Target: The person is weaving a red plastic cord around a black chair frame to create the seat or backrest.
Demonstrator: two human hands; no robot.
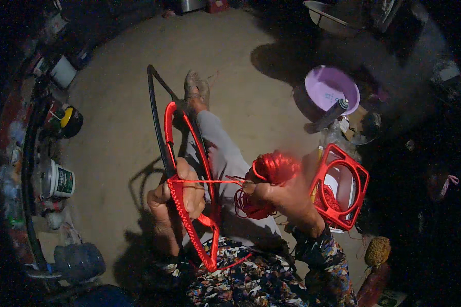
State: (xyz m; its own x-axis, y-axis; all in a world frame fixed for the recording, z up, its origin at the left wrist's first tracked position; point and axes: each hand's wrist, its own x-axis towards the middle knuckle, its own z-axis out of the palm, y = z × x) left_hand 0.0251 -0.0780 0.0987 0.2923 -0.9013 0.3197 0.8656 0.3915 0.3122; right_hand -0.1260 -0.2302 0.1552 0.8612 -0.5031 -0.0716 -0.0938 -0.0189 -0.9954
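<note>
My left hand [190, 192] is closed around a thin looped frame [158, 120], partly bare black and partly wrapped in red cord. Knotted red wrapping covers its near side, while the far end rises above my leg. My right hand [287, 197] grips a bundle of shiny red cord [275, 168], with loose loops hanging below the fingers. A single red strand [210, 181] runs taut from the frame at my left hand to the right hand. Right of that hand, a red square frame with a round opening [320, 192] stands over a white container holding more red cord.
A purple basin [325, 84] sits at the far right, with a dark cylindrical can [329, 117] by its near rim. Along the left side are a white bucket [61, 179] and a clear plastic jug [79, 262]. A yellow knobbly object [378, 250] lies at the near right.
</note>
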